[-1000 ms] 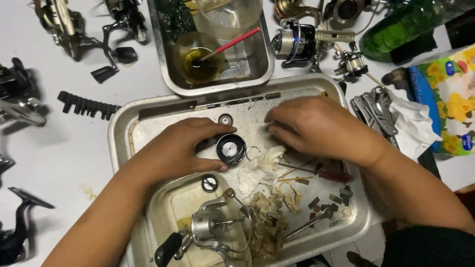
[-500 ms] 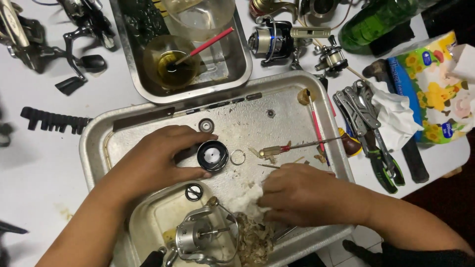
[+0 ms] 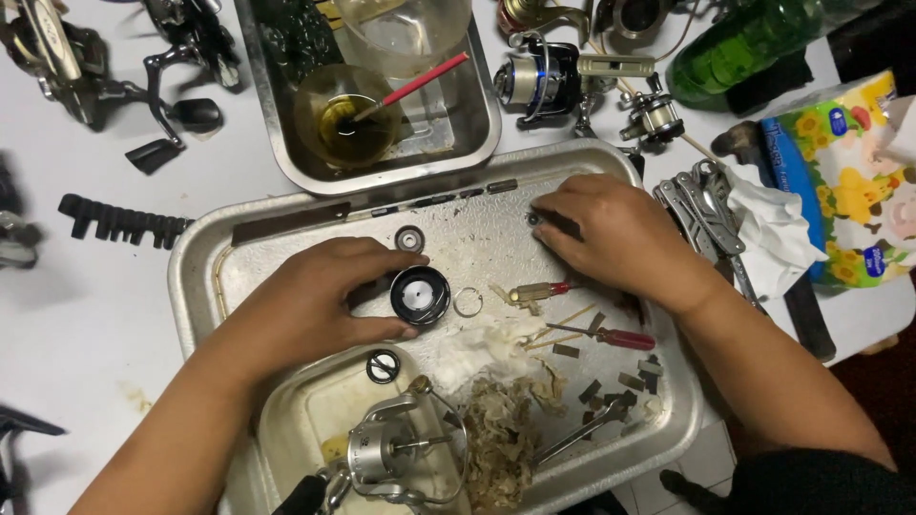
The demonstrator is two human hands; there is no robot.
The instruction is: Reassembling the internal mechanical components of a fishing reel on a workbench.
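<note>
Round black metal spool [image 3: 419,295] is gripped by left hand [image 3: 320,305] in dented steel tray [image 3: 191,277]; right hand [image 3: 620,234] is pinched on a small dark part [image 3: 536,219].

Two hands [image 3: 315,310]; two metal trays [image 3: 196,272]; two red-handled screwdrivers [image 3: 620,338]; one green bottle [image 3: 744,43].

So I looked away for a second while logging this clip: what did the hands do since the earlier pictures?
The right hand left the lower part of the metal tray, near the crumpled tissue, and moved up to the tray's upper rim, fingertips on a small dark part. The left hand stayed, holding the round black spool. The reel body and red-handled screwdriver look unmoved.
</note>
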